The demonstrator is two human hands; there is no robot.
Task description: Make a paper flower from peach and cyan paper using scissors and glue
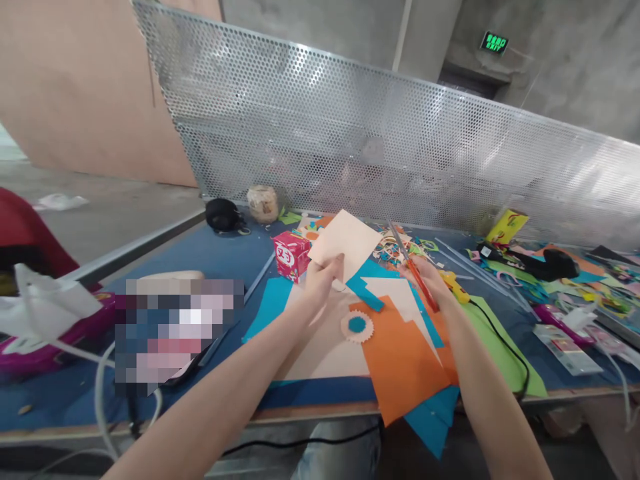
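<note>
My left hand (323, 280) grips a pale cream sheet of paper (347, 241) by its lower edge, thumb on top, and lifts it above the table. In my right hand (433, 277) is a pair of scissors (420, 281) with red handles, the metal blades pointing up and away to the left. The blades are apart from the paper. Below the hands lies a round paper piece (369, 329) with a toothed pale rim and a blue centre. Orange paper (403, 367), blue paper (270, 303) and large cream paper (320, 347) spread under it.
A pink box (291, 257) stands left of the cream sheet. Beside my right wrist is a yellow glue gun (456, 288) with a black cord, over green paper (500, 347). Paper scraps (395, 248) pile up before the perforated metal screen (350, 127). Tissue packs flank the table.
</note>
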